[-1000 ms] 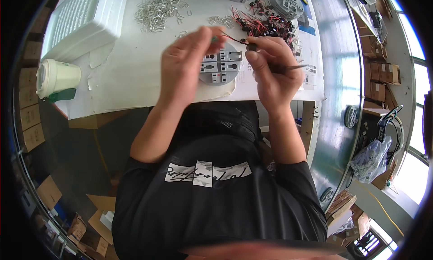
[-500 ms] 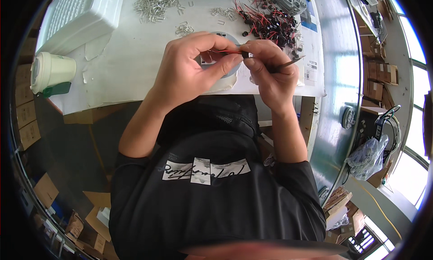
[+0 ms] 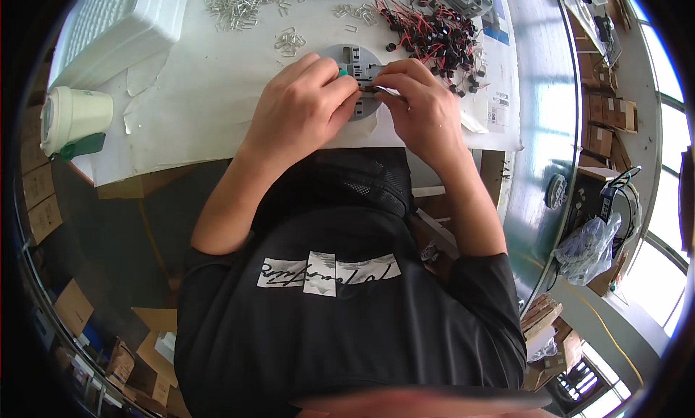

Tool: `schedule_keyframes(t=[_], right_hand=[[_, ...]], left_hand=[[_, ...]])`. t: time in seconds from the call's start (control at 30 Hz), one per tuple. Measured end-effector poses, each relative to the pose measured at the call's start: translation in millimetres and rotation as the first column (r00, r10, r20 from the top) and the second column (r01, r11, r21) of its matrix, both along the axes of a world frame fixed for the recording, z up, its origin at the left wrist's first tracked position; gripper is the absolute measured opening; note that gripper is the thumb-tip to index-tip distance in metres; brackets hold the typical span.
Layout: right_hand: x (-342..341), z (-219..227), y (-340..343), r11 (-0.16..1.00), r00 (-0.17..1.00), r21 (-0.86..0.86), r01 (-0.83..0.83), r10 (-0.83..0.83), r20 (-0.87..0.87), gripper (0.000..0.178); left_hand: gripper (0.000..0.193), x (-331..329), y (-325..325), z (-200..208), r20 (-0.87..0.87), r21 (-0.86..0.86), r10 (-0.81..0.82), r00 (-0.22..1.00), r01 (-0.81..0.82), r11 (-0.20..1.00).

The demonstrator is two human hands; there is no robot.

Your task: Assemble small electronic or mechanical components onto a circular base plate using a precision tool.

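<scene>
Head view: left hand (image 3: 308, 103) and right hand (image 3: 423, 106) have moved over the round grey disc with pale fittings (image 3: 360, 64) at twelve o'clock, pinching something too small to tell. Black, red-wired components (image 3: 438, 41) lie at one on the white surface (image 3: 203, 99); an open brown cardboard box (image 3: 148, 356) at eight.

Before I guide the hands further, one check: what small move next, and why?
Probably ease the left hand slightly aside while the right hand holds steady: both are close together over the grey round plate, covering some of it, so the spot between their fingers is hard to see.
</scene>
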State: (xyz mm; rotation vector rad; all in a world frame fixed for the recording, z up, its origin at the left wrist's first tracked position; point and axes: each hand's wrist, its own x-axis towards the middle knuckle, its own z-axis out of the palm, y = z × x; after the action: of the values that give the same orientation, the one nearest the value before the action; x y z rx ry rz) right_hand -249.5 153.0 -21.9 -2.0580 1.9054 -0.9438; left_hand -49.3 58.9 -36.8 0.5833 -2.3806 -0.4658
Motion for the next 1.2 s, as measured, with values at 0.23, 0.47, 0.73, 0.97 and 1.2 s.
schedule_keyframes(t=[0.23, 0.47, 0.73, 0.97, 1.2], right_hand=[[13, 8, 4, 0.997, 0.941, 0.079, 0.011, 0.016, -0.337, 0.014], [4, -17, 7, 0.998, 0.993, -0.046, 0.033, -0.038, -0.114, 0.015], [3, 5, -4, 0.993, 0.980, 0.117, 0.008, 0.016, -0.198, 0.018], [13, -5, 13, 0.994, 0.921, 0.103, -0.044, 0.080, -0.380, 0.023], [17, -10, 25, 0.999, 0.951, -0.022, 0.042, -0.047, -0.305, 0.027]], left_hand=[[0.051, 3, 4, -12, -0.097, 0.035, 0.069, 0.993, -0.065, 0.997], [0.075, 4, 2, -17, -0.111, 0.116, 0.087, 0.990, -0.074, 0.991], [0.070, 5, -2, -22, -0.115, 0.167, 0.059, 0.992, -0.039, 0.985], [0.075, 5, 1, -23, -0.129, 0.189, 0.067, 0.989, -0.042, 0.981], [0.084, -8, -3, 2, 0.146, -0.025, 0.139, 0.979, -0.136, 0.990]])
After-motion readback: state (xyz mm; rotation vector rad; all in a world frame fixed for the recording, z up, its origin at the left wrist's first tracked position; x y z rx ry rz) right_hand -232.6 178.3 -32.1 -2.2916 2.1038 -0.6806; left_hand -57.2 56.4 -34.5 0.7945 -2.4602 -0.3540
